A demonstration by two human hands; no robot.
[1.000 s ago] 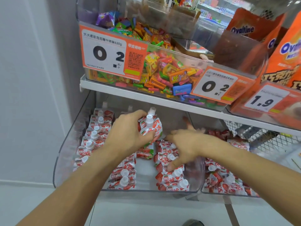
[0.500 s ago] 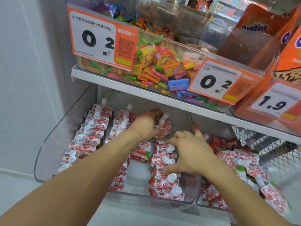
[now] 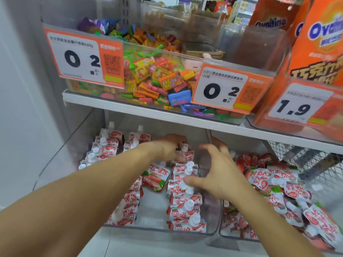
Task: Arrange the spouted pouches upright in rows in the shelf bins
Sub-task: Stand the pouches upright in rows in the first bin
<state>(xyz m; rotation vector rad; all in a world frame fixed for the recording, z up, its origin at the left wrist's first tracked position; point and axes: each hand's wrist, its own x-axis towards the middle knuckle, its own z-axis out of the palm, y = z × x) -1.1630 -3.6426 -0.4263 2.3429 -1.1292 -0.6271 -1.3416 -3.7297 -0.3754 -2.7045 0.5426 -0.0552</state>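
1. The left hand [image 3: 168, 148] reached deep into the clear bin [image 3: 213, 229] on the lower shelf. Its fingers were curled over the top of a pouch [image 3: 186, 153] at the back of the right-hand row; the fingertips were hidden behind the hand, so the exact hold could not be made out.
2. The right hand [image 3: 220, 175] hovered over the bin's right wall. Its fingers [image 3: 208, 149] were spread apart and bent, clamping nothing; motion blur softened their outline. The thumb [image 3: 194, 181] touched the cap of a pouch in the same row.
3. The right-hand row [image 3: 185, 201] of pouches stood upright, caps up, from the bin front toward the left hand.
4. One loose pouch [image 3: 156, 178] lay tilted in the middle of the bin, between rows.
5. The middle row [image 3: 130, 203] was largely covered by the left forearm [image 3: 78, 197]; only its near and far ends showed.
6. The left row [image 3: 104, 147] stood upright against the bin's left wall, its near part blurred.
7. The neighbouring bin [image 3: 239, 238] held an unsorted heap of pouches [image 3: 282, 184], cut off at the lower right edge.
8. The upper shelf [image 3: 130, 108] carried a candy bin [image 3: 157, 78] with price tags [image 3: 83, 58]; the small print on them was unreadable.
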